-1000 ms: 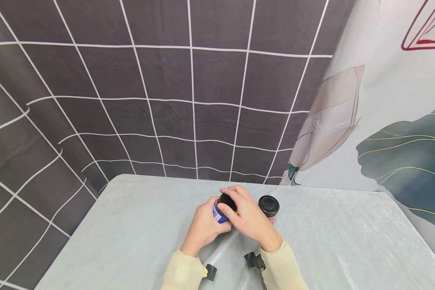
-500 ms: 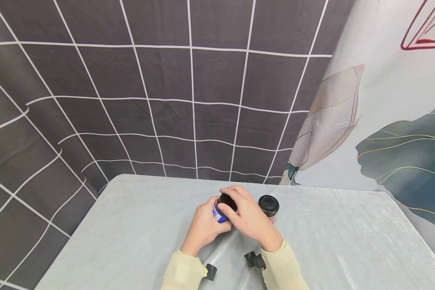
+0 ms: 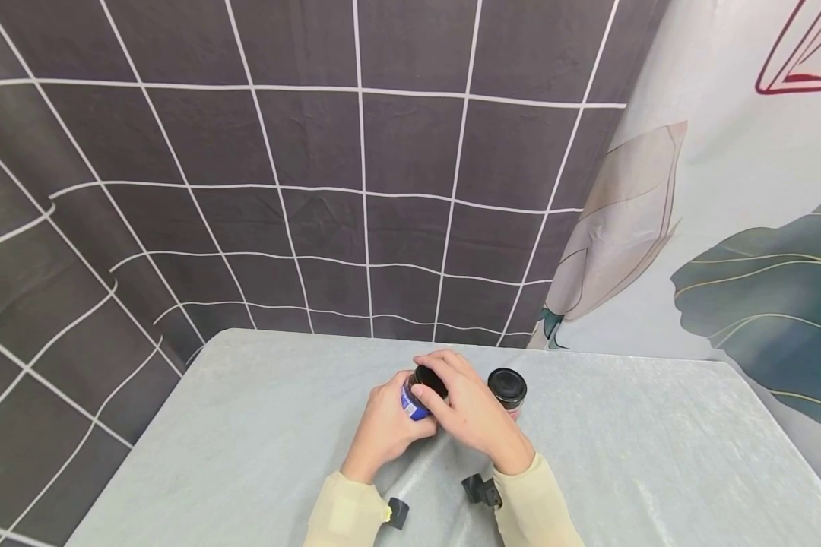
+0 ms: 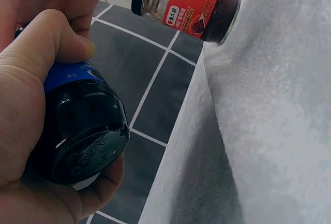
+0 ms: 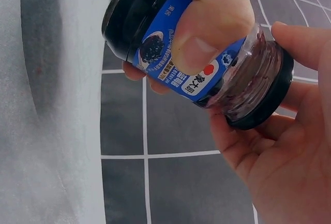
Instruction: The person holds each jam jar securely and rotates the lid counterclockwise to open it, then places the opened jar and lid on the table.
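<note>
My left hand [image 3: 388, 422] grips a glass jam jar with a blue label [image 5: 170, 43] around its body. Dark jam fills its lower part, and its embossed base [image 4: 95, 154] shows in the left wrist view. The fingers and thumb of my right hand [image 3: 470, 406] are curled round the jar's black lid [image 5: 269, 97], which sits on the jar's mouth. The jar is tilted. Just right of my right hand stands a second jam jar [image 4: 189, 6], with a red label and a black lid [image 3: 508, 386].
Pale grey cloth covers the table [image 3: 246, 433]. A dark curtain with white grid lines [image 3: 301, 152] hangs behind it, and a white leaf-patterned curtain [image 3: 725, 190] at the right. Black camera mounts [image 3: 480, 491] sit at both wrists.
</note>
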The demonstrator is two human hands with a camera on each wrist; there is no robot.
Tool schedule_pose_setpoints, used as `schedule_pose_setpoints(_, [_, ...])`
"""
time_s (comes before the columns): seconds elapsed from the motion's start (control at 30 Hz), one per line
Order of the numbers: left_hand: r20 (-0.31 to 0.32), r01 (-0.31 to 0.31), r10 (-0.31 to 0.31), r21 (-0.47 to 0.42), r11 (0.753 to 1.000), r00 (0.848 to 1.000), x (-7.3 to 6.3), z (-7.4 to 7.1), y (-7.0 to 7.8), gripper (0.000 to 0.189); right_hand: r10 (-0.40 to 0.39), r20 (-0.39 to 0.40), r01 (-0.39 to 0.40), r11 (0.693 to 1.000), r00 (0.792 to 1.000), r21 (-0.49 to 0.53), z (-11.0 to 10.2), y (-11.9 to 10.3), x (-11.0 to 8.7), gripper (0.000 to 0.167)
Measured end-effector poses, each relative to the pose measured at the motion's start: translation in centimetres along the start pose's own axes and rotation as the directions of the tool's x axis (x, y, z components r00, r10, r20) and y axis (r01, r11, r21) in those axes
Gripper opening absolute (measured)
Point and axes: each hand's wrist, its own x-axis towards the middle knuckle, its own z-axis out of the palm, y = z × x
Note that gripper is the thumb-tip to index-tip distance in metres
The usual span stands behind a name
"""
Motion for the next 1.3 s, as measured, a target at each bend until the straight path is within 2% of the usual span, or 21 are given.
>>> schedule_pose_setpoints(1.3, [-0.008,0.006,-0.006,-0.015,1.0,1.0,0.02,-0.05,-0.25,0.052,-0.029,-0.008,0.028,0.999,1.0,-0.023,-0.18,-0.29,-0.06,0.04])
